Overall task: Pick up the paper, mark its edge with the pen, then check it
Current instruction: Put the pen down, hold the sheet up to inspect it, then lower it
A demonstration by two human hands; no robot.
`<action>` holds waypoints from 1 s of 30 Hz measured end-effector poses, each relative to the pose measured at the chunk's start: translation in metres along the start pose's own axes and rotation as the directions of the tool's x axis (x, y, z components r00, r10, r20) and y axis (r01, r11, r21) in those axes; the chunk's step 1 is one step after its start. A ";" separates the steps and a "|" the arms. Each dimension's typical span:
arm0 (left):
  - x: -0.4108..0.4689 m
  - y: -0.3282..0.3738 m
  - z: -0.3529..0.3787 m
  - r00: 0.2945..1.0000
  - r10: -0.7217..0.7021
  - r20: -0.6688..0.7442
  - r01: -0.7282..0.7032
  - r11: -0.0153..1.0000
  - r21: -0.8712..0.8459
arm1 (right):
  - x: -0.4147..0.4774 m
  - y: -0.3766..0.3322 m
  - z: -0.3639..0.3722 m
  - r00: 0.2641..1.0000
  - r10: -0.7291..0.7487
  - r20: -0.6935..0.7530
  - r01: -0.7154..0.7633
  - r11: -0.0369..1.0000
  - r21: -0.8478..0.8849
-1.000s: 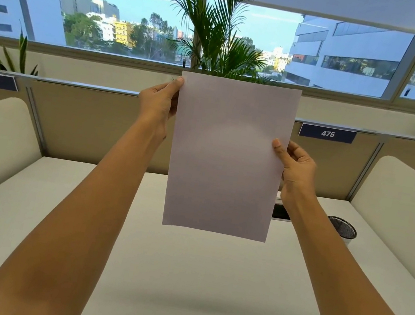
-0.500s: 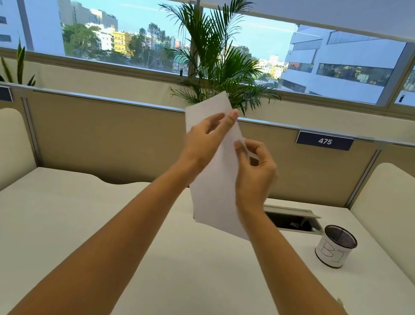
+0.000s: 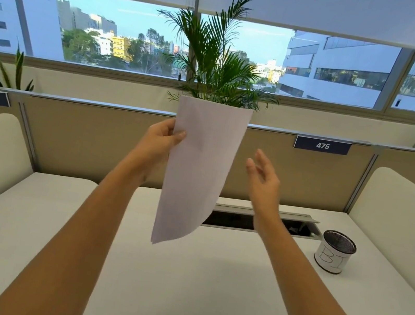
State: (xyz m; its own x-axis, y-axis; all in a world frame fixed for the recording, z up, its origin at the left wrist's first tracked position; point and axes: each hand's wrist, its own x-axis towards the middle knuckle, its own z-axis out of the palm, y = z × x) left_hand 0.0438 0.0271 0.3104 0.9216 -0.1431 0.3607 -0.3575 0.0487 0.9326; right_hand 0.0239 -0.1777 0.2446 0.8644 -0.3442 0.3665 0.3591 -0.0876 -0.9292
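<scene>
A white sheet of paper (image 3: 199,167) hangs upright above the desk, slightly curved, its lower right corner bending back. My left hand (image 3: 161,141) pinches its left edge near the top, thumb on the front. My right hand (image 3: 263,179) is just right of the sheet, fingers spread, not touching it and holding nothing. No pen shows in the frame, and I see no mark on the side of the paper facing me.
The white desk (image 3: 207,281) lies below. A mesh cup (image 3: 334,251) labelled "BI" stands at the right. An open cable slot (image 3: 296,227) sits behind my right forearm. Padded dividers flank both sides; a beige partition (image 3: 81,136) and a palm plant (image 3: 217,57) are behind.
A second ago both hands held the sheet flat by its side edges. They came together on it, and now my right hand has let go and the left holds it alone.
</scene>
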 end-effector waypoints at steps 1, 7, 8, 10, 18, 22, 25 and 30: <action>0.000 0.000 -0.006 0.999 -0.007 0.036 0.009 0.999 -0.044 | 0.006 0.002 -0.008 0.999 0.036 -0.015 -0.036 0.999 -0.008; 0.004 -0.008 -0.021 0.999 -0.030 0.020 0.032 0.991 -0.128 | 0.020 0.006 -0.026 0.988 0.102 0.120 -0.112 0.990 0.082; 0.005 -0.011 -0.021 0.999 -0.032 -0.016 0.030 0.992 -0.120 | 0.021 0.005 -0.026 0.991 0.080 0.106 -0.090 0.991 0.099; 0.007 -0.016 -0.020 0.996 -0.025 -0.082 0.017 0.996 -0.089 | 0.021 0.004 -0.026 0.998 0.037 0.049 -0.042 0.994 0.105; 0.010 -0.036 -0.018 0.996 -0.031 -0.085 0.027 0.999 -0.039 | 0.025 0.000 -0.020 0.990 0.052 -0.127 -0.018 0.966 0.258; 0.007 -0.046 -0.021 0.995 -0.074 -0.065 0.070 0.995 -0.071 | 0.028 -0.005 -0.022 0.991 0.073 -0.109 -0.036 0.951 0.307; 0.006 -0.049 -0.019 0.990 -0.072 -0.119 0.060 0.992 -0.109 | 0.029 -0.007 -0.022 0.996 0.057 -0.069 -0.033 0.948 0.318; 0.007 -0.051 -0.017 0.982 -0.108 -0.156 0.078 0.979 -0.188 | 0.031 -0.007 -0.024 1.000 0.002 0.014 -0.005 0.965 0.261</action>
State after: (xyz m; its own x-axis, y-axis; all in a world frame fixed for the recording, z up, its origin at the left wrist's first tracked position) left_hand 0.0708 0.0404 0.2655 0.9671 0.0081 0.2543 -0.2497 0.2226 0.9424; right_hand 0.0399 -0.2099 0.2609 0.8698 -0.3314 0.3656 0.4339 0.1609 -0.8865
